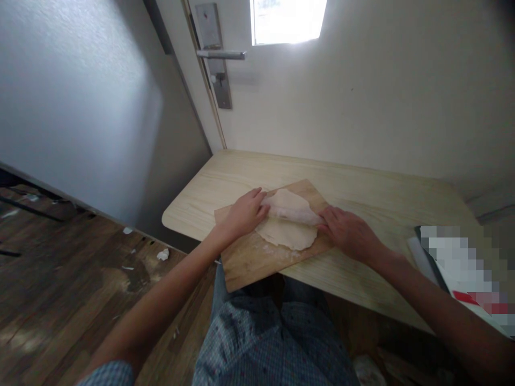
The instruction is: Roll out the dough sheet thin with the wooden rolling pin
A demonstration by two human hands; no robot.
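Note:
A flat, roughly round sheet of dough point(287, 236) lies on a wooden board point(249, 264). Across the dough runs a pale, flour-dusted rolling pin point(295, 214), slanting slightly down to the right. My left hand point(250, 210) is closed around its left end, near the board's far edge. At the other end my right hand point(344, 228) grips the pin just past the dough's right side. Both ends of the pin are largely hidden under my fingers. Loose flour dusts the board in front of the dough.
The board rests on a light wood table point(374, 187), its near corner jutting over the front edge. Behind stands a pale door with a metal handle point(221, 54). A grey panel point(100, 118) rises at left. A partly blurred package point(462, 273) lies at right. White scraps point(163, 254) litter the floor.

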